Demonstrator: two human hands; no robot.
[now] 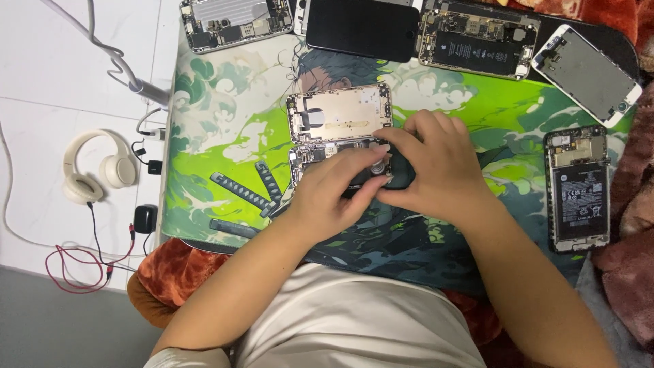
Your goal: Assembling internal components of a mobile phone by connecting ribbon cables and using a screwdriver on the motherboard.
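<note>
An opened phone body [338, 112] with a bare metal back lies in the middle of the green printed mat [204, 136]. Just below it lies a second opened phone [320, 153], mostly covered by my hands. My left hand [327, 194] rests on this phone with fingertips pressed on a small round part at its lower end. My right hand [436, 167] grips the phone's dark right end, its fingers curled over the edge. Both hands meet over the same phone.
Several dismantled phones and screens [361, 27] line the far edge, one with its battery showing [477, 44]. Another open phone [579, 187] lies at the right. White headphones [95, 167], cables and a black charger [144, 218] lie on the tiled floor at the left.
</note>
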